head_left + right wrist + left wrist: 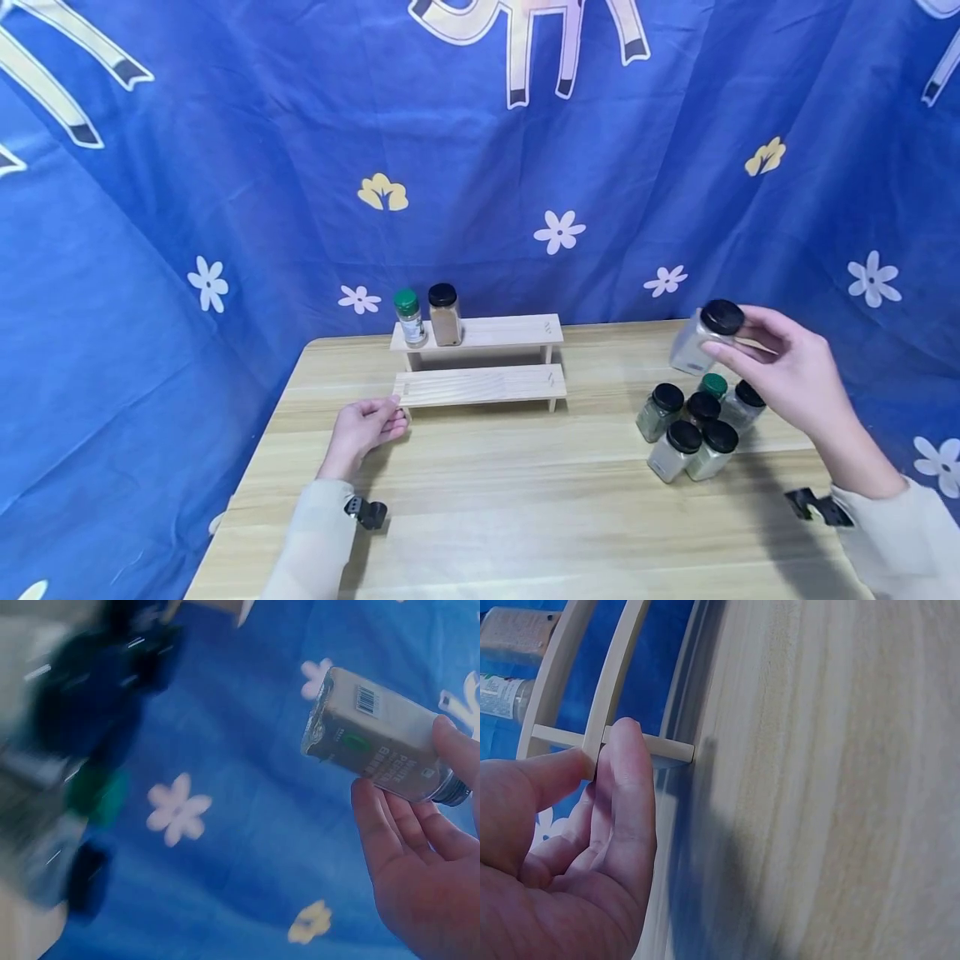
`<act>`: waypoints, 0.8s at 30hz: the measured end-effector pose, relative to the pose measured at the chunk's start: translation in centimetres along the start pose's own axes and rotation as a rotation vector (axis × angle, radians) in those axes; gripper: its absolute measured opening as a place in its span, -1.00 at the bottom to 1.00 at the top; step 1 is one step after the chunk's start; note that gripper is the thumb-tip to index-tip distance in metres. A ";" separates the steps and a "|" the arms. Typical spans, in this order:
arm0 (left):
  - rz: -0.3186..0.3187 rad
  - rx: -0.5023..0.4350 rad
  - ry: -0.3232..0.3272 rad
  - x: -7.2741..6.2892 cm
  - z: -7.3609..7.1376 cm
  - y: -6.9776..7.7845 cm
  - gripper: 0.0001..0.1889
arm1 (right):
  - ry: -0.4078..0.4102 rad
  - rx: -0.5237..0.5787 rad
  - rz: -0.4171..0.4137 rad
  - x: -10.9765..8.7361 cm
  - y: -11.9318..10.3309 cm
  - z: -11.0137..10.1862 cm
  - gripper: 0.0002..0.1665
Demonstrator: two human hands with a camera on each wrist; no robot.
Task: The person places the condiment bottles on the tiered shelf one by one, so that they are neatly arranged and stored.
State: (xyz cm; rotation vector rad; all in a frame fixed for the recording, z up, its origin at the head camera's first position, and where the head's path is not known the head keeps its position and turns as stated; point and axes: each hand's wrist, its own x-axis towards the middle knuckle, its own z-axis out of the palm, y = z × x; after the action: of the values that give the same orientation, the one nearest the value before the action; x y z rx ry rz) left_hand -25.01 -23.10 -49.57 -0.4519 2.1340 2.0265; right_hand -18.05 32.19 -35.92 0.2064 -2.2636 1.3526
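My right hand [798,375] holds a clear, square-sided spice jar [693,343] with a black lid, raised above the table at the right. In the right wrist view, thumb and fingers grip the jar [379,735] near its lid; its label seems to read white pepper. My left hand [367,429] pinches the left end of the lower board of a two-step wooden rack [480,383]. The left wrist view has thumb and forefinger on either side of that board [604,712]. On the upper step stand a green-lidded jar [411,321] and a black-lidded jar of brown powder [446,317].
Below the raised jar, several spice jars stand close together on the wooden table [510,500], among them a black-lidded one [660,412] and a green-lidded one [712,385]. A blue patterned cloth [480,167] hangs behind the table and along its sides.
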 end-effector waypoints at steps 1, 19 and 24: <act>-0.002 0.000 0.002 0.0 -0.1 0.0 -0.54 | -0.013 0.012 -0.005 0.6 -0.6 0.7 -0.50; 0.019 -0.002 0.025 -0.4 -0.1 0.3 -0.56 | -0.299 0.189 -0.063 7.1 -5.7 15.6 -0.44; 0.021 0.002 0.028 -0.5 0.1 0.2 -0.57 | -0.337 0.212 -0.044 8.0 -5.9 19.1 -0.44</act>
State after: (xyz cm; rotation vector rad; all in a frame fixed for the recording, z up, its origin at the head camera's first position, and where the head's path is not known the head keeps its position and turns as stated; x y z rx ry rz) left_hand -24.59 -22.89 -49.22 -0.4623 2.1648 2.0408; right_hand -29.16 13.81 -34.79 0.5923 -2.3593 1.6359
